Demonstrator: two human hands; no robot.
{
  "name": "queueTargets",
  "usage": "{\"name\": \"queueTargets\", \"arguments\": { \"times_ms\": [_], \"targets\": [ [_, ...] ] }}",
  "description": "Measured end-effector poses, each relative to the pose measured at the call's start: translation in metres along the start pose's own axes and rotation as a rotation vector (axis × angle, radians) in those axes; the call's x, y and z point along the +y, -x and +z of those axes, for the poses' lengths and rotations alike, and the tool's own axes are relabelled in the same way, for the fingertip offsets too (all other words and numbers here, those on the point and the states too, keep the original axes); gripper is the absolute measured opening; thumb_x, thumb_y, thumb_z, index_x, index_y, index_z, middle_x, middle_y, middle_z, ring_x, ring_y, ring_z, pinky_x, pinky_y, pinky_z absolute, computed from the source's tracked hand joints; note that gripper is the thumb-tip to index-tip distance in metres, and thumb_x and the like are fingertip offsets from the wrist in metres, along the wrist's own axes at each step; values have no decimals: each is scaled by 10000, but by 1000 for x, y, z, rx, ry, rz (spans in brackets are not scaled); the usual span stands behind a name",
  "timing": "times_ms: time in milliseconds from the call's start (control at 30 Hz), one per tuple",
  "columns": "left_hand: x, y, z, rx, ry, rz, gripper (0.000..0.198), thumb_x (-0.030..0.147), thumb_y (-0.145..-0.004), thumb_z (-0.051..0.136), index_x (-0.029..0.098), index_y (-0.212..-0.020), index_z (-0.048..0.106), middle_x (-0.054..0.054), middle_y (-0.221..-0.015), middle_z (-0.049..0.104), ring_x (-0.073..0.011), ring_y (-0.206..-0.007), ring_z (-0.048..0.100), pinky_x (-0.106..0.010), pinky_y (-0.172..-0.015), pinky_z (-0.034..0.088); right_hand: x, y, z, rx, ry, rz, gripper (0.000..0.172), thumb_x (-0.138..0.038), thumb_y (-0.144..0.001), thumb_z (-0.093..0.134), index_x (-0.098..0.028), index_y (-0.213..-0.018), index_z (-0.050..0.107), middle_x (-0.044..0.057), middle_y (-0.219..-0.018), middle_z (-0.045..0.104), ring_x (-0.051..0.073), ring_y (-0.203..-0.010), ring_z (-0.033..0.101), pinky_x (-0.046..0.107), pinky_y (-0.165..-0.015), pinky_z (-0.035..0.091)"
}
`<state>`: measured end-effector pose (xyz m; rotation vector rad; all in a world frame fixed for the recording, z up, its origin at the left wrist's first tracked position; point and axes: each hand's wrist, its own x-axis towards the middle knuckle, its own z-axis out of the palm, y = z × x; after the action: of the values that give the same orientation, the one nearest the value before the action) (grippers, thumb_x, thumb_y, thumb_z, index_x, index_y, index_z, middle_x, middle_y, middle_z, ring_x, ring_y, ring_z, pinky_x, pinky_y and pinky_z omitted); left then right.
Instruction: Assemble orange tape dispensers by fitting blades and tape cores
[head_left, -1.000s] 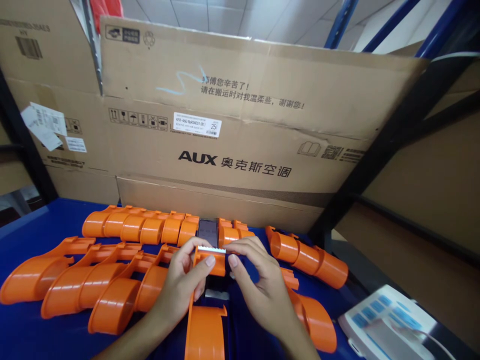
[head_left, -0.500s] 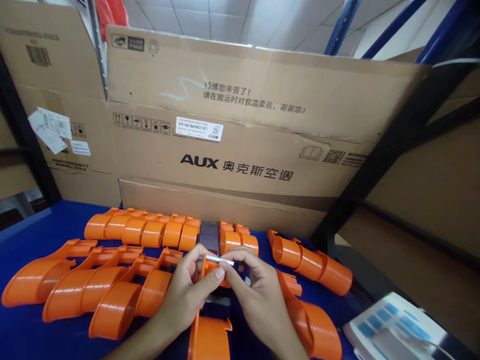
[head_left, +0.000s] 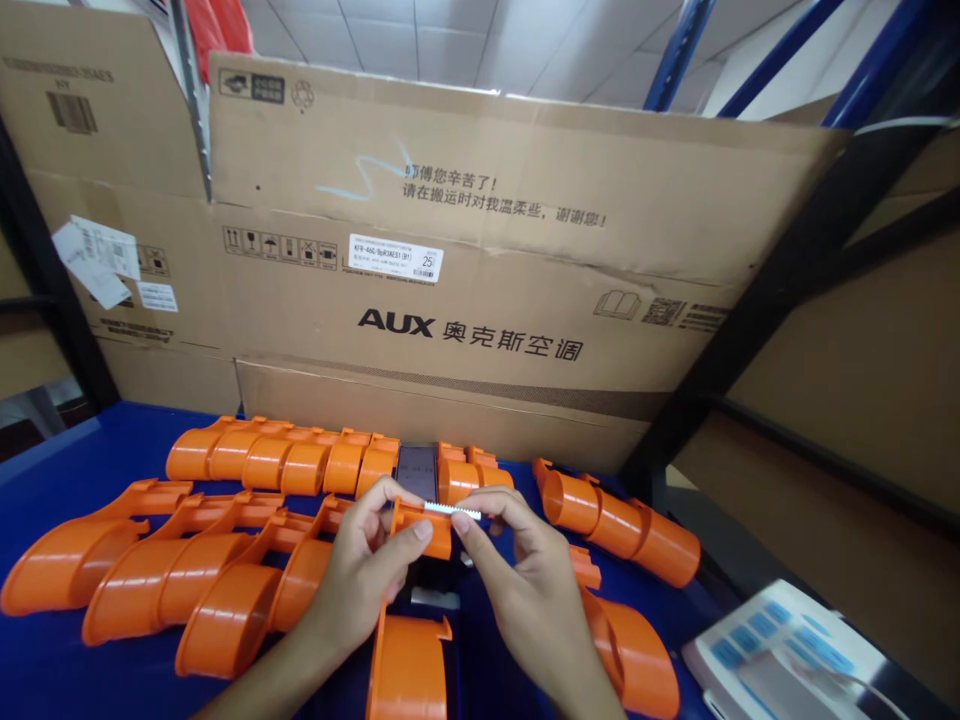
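My left hand (head_left: 375,560) is closed on the end of an orange plastic tape dispenser (head_left: 409,665), whose round body reaches down to the bottom edge of the view. Its thumb presses on the front of the orange end. My right hand (head_left: 521,575) pinches a short white serrated blade (head_left: 452,509) between thumb and fingertips. The blade lies along the upper edge of the dispenser's end, teeth upward, its left part close to my left fingertips. Whether it is seated in the plastic I cannot tell. Below the hands, a small pale strip (head_left: 435,598) lies on the blue surface.
Several orange tape dispensers (head_left: 229,620) stand in rows on the blue table (head_left: 45,455), left, behind and right. A dark phone-like slab (head_left: 417,470) lies among the back row. A white device with blue buttons (head_left: 780,640) sits at right. Cardboard (head_left: 465,230) walls the back.
My right hand and the blade have shifted slightly right. The dispenser's end has turned in my left hand, so more of its orange front shows, and the pale strip below is more exposed.
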<state>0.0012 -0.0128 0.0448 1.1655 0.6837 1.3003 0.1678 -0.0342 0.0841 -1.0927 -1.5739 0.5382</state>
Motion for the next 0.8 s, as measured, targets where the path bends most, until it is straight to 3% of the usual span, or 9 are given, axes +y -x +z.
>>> {"name": "queueTargets", "arguments": {
  "times_ms": [200, 367, 433, 633, 800],
  "targets": [
    [0, 0, -4, 36, 26, 5, 264, 439, -863, 703, 218, -934, 576, 129, -387, 388, -53, -316, 275, -159, -384, 228, 4, -2, -11, 5, 5, 27, 176, -390, -911, 672, -219, -878, 697, 33, -850, 694, 210, -793, 606, 333, -721, 470],
    [7, -4, -8, 129, 110, 3, 248, 441, -880, 671, 218, -938, 578, 122, -361, 393, -66, -296, 292, -172, -373, 238, 11, -6, -28, 178, 51, -10, 137, -353, -904, 664, -220, -892, 690, 31, -834, 652, 197, -766, 569, 331, -708, 457],
    [12, -6, -8, 165, 133, 6, 236, 437, -893, 649, 218, -929, 571, 110, -362, 428, -70, -297, 315, -174, -372, 250, 12, -7, -35, 176, 134, -25, 126, -335, -896, 664, -216, -867, 696, 25, -805, 623, 182, -717, 528, 316, -661, 434],
    [16, -7, -9, 209, 113, 4, 281, 470, -856, 670, 209, -891, 574, 86, -378, 493, -79, -303, 367, -177, -369, 281, 5, -3, -30, -324, 328, -26, 140, -193, -862, 611, -226, -755, 694, -12, -670, 585, 167, -643, 553, 270, -558, 413],
    [11, -12, -14, 170, 116, 6, 327, 511, -853, 657, 200, -811, 563, 80, -359, 475, -79, -283, 365, -182, -359, 283, 4, 6, -17, -507, 462, -70, 248, -18, -749, 559, -238, -698, 663, -19, -651, 600, 174, -641, 572, 272, -563, 421]
  ]
}}
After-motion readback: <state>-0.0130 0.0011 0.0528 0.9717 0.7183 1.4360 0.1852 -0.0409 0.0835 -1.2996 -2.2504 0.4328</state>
